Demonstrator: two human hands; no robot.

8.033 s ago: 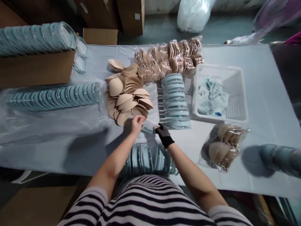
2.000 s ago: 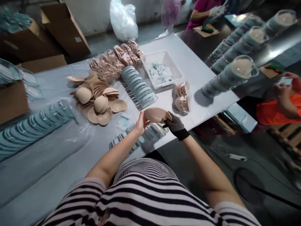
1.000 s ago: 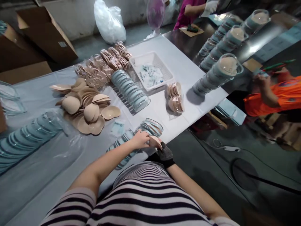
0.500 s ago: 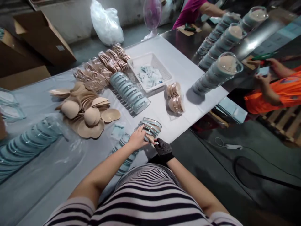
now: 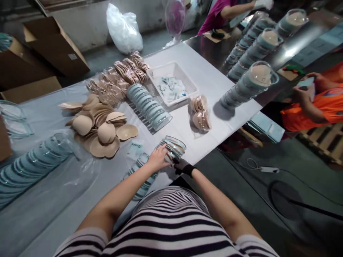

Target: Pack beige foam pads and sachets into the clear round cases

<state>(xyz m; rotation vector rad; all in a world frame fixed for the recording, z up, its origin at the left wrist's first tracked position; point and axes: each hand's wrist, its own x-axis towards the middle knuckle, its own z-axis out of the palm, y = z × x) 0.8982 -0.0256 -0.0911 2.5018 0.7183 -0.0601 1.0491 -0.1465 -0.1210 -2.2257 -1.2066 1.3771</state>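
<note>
A short stack of clear plastic shells (image 5: 175, 145) with blue-green and beige layers lies near the table's front edge. My bare left hand (image 5: 158, 157) is curled over its left side, fingertips on the rim. My right hand (image 5: 183, 166), in a dark fingerless glove, grips the stack's near end. My fingers partly hide that end. Under my left forearm lies another row of nested shells (image 5: 144, 182). A small pale printed packet (image 5: 135, 149) is just left of my left hand. Farther left is a loose heap of beige moulded pads (image 5: 103, 134).
A row of shells (image 5: 148, 107) lies beside a white basket (image 5: 191, 85) of packets. Bagged pads (image 5: 200, 116) lie to the right; more bags (image 5: 118, 78) sit behind. Shell stacks stand at right (image 5: 249, 85) and lie at left (image 5: 29, 164). Co-workers (image 5: 308, 100) are at right.
The beige pad held between my hands has gone into the near end of the stack, and my right hand has moved in against it. A co-worker's white-gloved hand now shows at the top right.
</note>
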